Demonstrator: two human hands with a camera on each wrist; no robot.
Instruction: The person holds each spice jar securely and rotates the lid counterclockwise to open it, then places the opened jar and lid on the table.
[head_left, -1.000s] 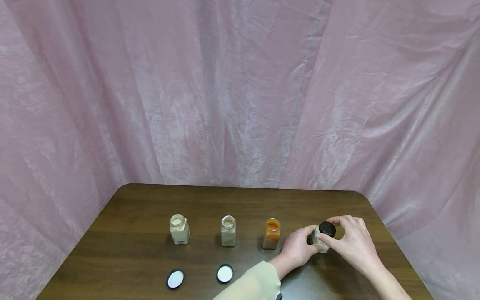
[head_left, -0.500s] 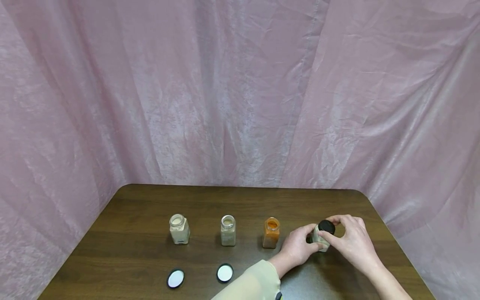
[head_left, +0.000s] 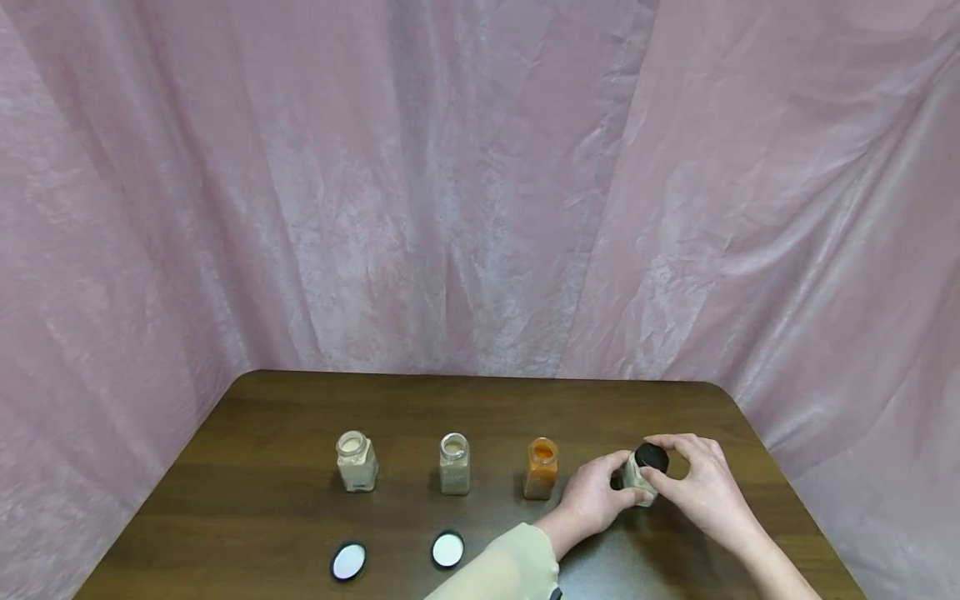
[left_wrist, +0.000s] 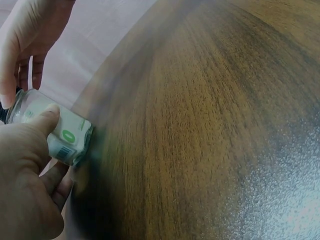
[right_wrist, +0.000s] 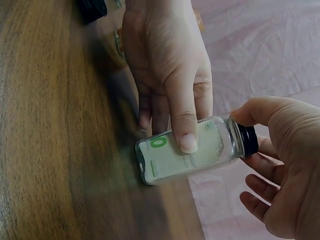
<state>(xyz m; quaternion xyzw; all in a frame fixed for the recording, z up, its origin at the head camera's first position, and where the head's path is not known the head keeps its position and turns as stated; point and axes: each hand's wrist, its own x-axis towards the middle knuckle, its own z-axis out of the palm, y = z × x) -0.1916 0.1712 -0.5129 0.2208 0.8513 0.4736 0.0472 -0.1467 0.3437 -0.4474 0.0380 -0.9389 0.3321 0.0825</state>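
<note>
At the right of the table stands a glass spice jar (right_wrist: pixel 165 162) with a pale label, green print and a black lid (head_left: pixel 652 457). My left hand (head_left: pixel 595 497) grips its body, the thumb lying across the label in both wrist views. My right hand (head_left: pixel 703 493) pinches the lid between thumb and fingers. The lid sits on the jar's neck; whether it is tight or loose I cannot tell. Just left of my left hand is an uncovered jar of orange powder (head_left: pixel 542 477).
Two more uncovered jars hold pale contents: one in the middle (head_left: pixel 454 477), one farther left (head_left: pixel 358 472). In front of them lie two dark-rimmed lids, white insides up: the left lid (head_left: pixel 348 562) and the right lid (head_left: pixel 447 550). A pink curtain (head_left: pixel 450 208) hangs behind the wooden table (head_left: pixel 225 467).
My right thumb and fingers have shifted slightly around the black lid. The left hand keeps its grip, and the jar stays in place. The head view has shifted a little.
</note>
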